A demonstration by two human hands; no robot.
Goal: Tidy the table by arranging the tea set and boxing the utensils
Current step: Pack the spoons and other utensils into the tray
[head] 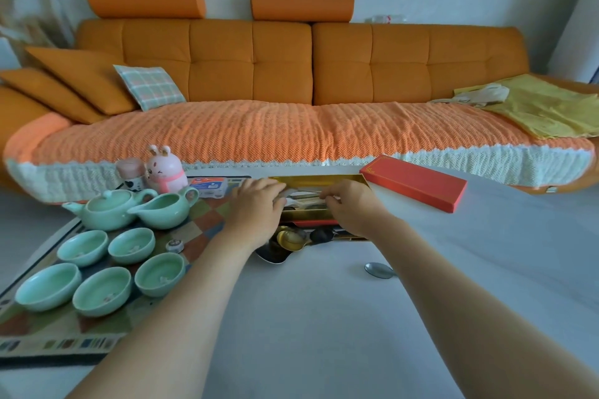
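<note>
An orange sofa [291,68] runs across the room beyond both hands. The white table [324,317] lies under the forearms. A chequered mat [201,230] covers the table out past the left hand [256,207]. A red lid [415,185] lies flat on the table, just outward and slightly beyond the right hand [351,206], close to the box but apart from it.

The long gold box [324,179] sits open directly under and between the two hands, its far wall showing beyond the knuckles. Outward of the left hand, on the mat, a pale green teapot [107,210] and a matching pitcher [165,210] stand side by side and touching. Five green cups [103,295] are grouped nearer than these, beside the left forearm. A pink rabbit toy [165,172] stands beyond the pitcher.

The left hand lies palm down over the left part of the box, fingers reaching onto the pale utensils [304,195] inside; whether it grips any of them cannot be told. The right hand is curled narrow, its fingertips [327,195] pinched together on those utensils near the box's middle.

Just nearer than the wrists, outside the box, lie a gold spoon [290,241] and a black spoon [321,234]. A steel spoon [379,270] lies alone against the inner side of the right forearm.
</note>
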